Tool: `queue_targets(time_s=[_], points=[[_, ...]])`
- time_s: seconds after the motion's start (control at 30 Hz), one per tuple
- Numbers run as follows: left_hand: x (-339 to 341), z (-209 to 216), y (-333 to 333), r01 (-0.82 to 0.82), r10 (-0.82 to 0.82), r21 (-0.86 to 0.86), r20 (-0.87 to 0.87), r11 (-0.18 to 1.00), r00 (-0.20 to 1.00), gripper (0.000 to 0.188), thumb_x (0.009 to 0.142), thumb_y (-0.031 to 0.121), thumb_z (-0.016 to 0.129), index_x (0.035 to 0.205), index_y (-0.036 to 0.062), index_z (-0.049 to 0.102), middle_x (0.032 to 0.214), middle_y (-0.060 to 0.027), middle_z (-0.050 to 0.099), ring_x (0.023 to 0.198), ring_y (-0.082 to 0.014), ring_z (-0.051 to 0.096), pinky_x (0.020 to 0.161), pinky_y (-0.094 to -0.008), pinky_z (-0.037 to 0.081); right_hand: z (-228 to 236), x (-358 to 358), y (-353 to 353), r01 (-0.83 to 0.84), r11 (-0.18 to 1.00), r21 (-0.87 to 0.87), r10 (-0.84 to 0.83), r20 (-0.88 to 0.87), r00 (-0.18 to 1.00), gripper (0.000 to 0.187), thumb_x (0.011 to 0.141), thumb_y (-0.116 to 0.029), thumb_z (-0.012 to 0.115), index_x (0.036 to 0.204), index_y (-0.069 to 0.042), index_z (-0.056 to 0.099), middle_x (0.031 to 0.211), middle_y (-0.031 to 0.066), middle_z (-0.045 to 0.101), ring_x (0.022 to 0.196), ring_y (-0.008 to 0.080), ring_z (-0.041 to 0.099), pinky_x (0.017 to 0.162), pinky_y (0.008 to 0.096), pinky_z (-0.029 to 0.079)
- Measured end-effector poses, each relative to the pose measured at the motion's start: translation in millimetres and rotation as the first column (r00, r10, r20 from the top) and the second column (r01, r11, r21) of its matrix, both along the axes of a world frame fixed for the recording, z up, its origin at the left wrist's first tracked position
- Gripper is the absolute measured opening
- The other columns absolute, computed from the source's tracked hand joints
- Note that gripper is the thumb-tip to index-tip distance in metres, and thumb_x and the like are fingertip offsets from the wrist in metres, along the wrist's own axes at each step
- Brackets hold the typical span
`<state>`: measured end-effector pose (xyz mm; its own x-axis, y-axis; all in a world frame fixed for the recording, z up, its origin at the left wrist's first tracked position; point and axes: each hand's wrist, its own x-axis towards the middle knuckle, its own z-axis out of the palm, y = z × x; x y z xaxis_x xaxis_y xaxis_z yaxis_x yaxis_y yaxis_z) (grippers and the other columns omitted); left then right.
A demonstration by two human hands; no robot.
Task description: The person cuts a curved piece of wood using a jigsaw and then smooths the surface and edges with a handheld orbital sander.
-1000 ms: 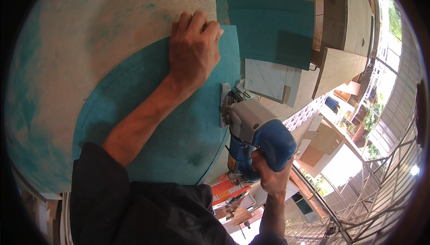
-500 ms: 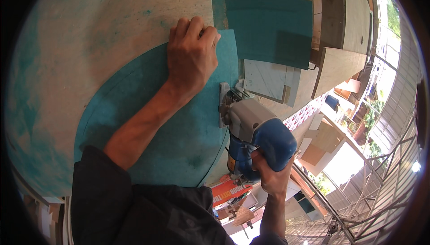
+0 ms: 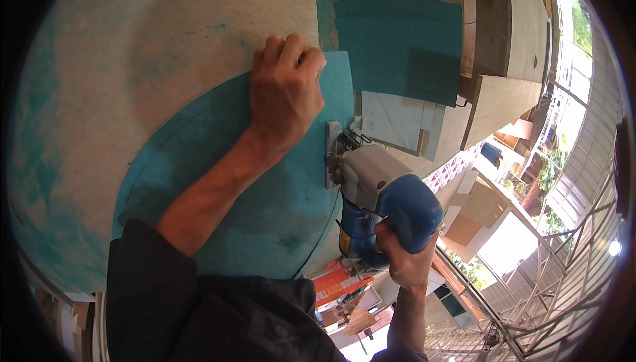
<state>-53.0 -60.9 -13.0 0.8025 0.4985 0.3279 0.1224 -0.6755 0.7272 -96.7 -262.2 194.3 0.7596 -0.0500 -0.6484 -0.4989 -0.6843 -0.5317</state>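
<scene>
A teal board [image 3: 218, 229] with a curved far-left edge lies on a paint-stained wooden tabletop [image 3: 199, 24]. My left hand [image 3: 286, 94] presses down near the board's far end, fingers curled in at its edge; the fingertips are hidden. At the board's right edge sits a blue and grey jigsaw [image 3: 377, 176], its metal base plate [image 3: 332, 153] resting on the teal surface. My right hand [image 3: 407, 256] is wrapped around the jigsaw's blue handle. A dark curved line runs along the board near its right side, below the jigsaw. The blade is not visible.
Stacked teal panels [image 3: 401, 47] lie beyond the board to the right, next to a pale marbled sheet [image 3: 392, 120]. Wooden boards [image 3: 503, 107] stand farther right. Below the jigsaw shows a red printed banner [image 3: 341, 282] amid clutter.
The board and my left hand sit slightly lower in the picture, along with the surroundings. The jigsaw and my right hand appear a little farther right. Both holds are the same.
</scene>
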Motion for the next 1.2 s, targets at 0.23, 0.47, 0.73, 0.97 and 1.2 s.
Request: queue_targets(time_s=[0.23, 0.47, 0.73, 0.97, 1.2], points=[[0, -2, -1, 0.001, -0.001, -0.012, 0.015, 1.000, 1.000, 0.012, 0.082, 0.005, 0.078, 0.090, 0.0076, 0.070, 0.084, -0.0030, 0.055, 0.083, -0.0247, 0.055, 0.076, -0.0403, 0.046, 1, 4, 1, -0.023, 1.000, -0.010, 0.023, -0.010, 1.000, 0.014, 0.086, -0.010, 0.076, 0.094, 0.001, 0.073, 0.077, 0.0010, 0.070, 0.068, 0.0071, 0.062, 0.064, 0.0251, 0.050], [-1, -1, -3, 0.005, -0.005, -0.018, 0.029, 1.000, 1.000, 0.012, 0.081, 0.004, 0.079, 0.090, 0.0078, 0.071, 0.085, -0.0027, 0.057, 0.084, -0.0252, 0.056, 0.076, -0.0403, 0.045, -1, 2, -5, -0.019, 1.000, -0.009, 0.019, -0.017, 1.000, 0.014, 0.085, -0.006, 0.078, 0.094, 0.001, 0.069, 0.073, 0.0025, 0.066, 0.061, 0.0096, 0.060, 0.057, 0.0261, 0.048], [-2, -9, -5, 0.071, -0.072, 0.020, 0.005, 0.997, 0.997, 0.014, 0.080, 0.009, 0.081, 0.092, 0.0089, 0.071, 0.088, -0.0019, 0.059, 0.088, -0.0250, 0.059, 0.079, -0.0388, 0.046, -2, -6, -5, -0.017, 0.999, -0.047, 0.016, -0.022, 1.000, 0.021, 0.086, -0.012, 0.080, 0.097, 0.001, 0.068, 0.075, 0.0035, 0.066, 0.060, 0.0113, 0.061, 0.056, 0.0269, 0.049], [-16, 0, 0, -0.137, 0.146, 0.123, -0.063, 0.983, 0.987, 0.031, 0.077, 0.028, 0.087, 0.091, 0.0098, 0.067, 0.090, -0.0028, 0.059, 0.088, -0.0259, 0.058, 0.080, -0.0401, 0.047, -1, -23, -13, 0.041, 0.999, -0.029, -0.041, 0.016, 0.999, 0.017, 0.089, -0.016, 0.081, 0.087, -0.001, 0.072, 0.067, 0.0003, 0.065, 0.059, 0.0081, 0.060, 0.055, 0.0253, 0.046], [-15, -5, 8, -0.068, 0.068, 0.078, 0.003, 0.995, 0.998, 0.032, 0.077, 0.029, 0.087, 0.087, 0.0090, 0.064, 0.087, -0.0050, 0.057, 0.086, -0.0273, 0.057, 0.078, -0.0409, 0.047, -5, -14, -11, 0.038, 0.999, -0.010, -0.038, 0.033, 0.999, 0.019, 0.087, -0.016, 0.082, 0.089, 0.000, 0.072, 0.069, 0.0007, 0.066, 0.059, 0.0083, 0.060, 0.055, 0.0249, 0.047]])
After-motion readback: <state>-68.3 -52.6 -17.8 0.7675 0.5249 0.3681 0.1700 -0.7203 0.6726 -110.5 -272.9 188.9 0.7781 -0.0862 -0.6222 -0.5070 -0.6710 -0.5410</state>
